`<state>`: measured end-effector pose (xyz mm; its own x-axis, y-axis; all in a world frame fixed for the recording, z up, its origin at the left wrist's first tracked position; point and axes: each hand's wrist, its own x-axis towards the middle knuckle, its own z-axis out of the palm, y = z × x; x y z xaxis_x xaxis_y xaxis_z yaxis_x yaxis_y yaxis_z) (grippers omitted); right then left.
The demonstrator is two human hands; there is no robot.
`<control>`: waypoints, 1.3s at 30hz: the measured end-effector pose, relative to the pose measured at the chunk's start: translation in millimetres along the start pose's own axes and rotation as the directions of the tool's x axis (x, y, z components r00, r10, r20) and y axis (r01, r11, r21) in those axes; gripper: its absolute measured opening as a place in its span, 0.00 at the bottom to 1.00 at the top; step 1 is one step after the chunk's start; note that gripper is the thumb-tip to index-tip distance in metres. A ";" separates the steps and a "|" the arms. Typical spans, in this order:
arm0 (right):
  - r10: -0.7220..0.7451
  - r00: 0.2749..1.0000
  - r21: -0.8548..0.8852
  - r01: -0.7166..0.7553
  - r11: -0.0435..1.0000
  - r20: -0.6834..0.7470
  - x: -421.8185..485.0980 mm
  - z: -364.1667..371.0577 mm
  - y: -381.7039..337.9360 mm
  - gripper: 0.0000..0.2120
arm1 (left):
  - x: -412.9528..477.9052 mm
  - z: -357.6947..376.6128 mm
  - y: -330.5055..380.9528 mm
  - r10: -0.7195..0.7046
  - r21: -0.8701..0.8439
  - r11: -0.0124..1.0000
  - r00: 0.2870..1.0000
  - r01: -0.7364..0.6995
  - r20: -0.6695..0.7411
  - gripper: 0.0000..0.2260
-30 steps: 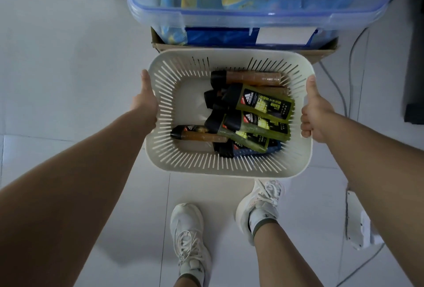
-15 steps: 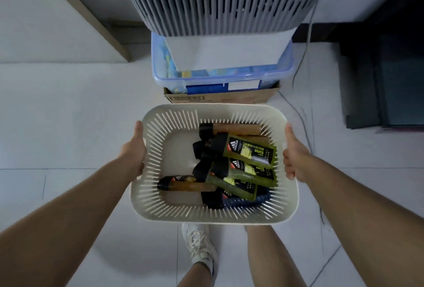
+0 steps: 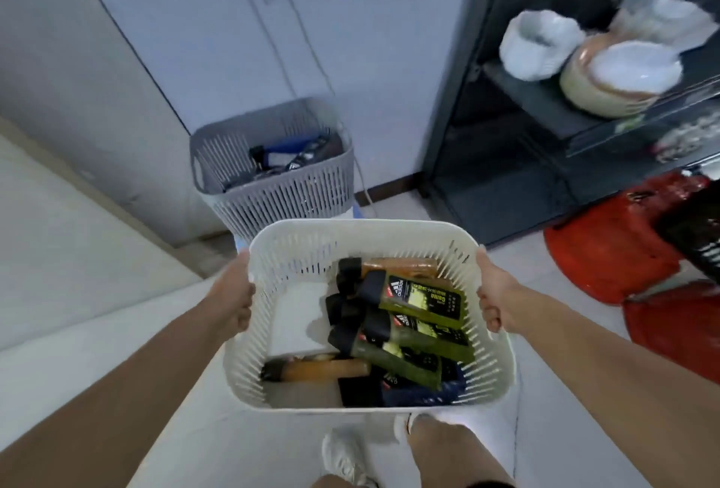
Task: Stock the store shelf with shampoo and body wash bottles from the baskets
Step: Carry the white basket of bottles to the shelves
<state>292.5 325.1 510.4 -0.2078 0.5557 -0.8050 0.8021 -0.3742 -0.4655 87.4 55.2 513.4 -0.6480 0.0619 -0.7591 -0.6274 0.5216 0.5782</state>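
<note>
White basket (image 3: 350, 227) of bottles (image 3: 424, 302), left hand (image 3: 233, 298) and right hand (image 3: 493, 298) gripping opposite rims

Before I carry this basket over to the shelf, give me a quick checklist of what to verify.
1. Grip: left hand and right hand each hold a side rim of the white basket: ok.
2. Load: green bottles and orange bottle lie inside, below the rim: ok.
3. Way to the dark shelf: red plastic items sit on the floor by its foot: not ok.
4. Free room on the shelf: one board holds white bowls, the rest is blurred: cannot tell.
5. Second supply: the grey basket holds dark bottles: ok.
</note>
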 end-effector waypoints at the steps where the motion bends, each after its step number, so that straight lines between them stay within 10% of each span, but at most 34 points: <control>1: -0.021 1.000 0.012 0.021 1.000 -0.016 -17.0 -14.9 -2.9 0.33 | -16.6 0.7 14.0 0.024 0.019 1.000 1.000 -0.024 0.020 0.27; 15: -0.010 0.997 0.519 0.051 0.853 -0.081 -145.7 -224.7 45.2 0.30 | -172.4 113.1 158.5 0.260 0.112 0.936 0.870 -0.334 0.419 0.31; 39: 0.235 0.857 0.703 0.189 0.686 -0.459 -183.7 -510.0 188.2 0.26 | -352.0 546.2 218.0 0.106 0.293 0.761 0.556 -0.579 0.824 0.35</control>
<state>767.2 531.1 758.3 0.2672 0.7290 -0.6302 0.1172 -0.6737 -0.7297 414.5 611.9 743.2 -0.0709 0.7912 -0.6074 0.0242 0.6101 0.7919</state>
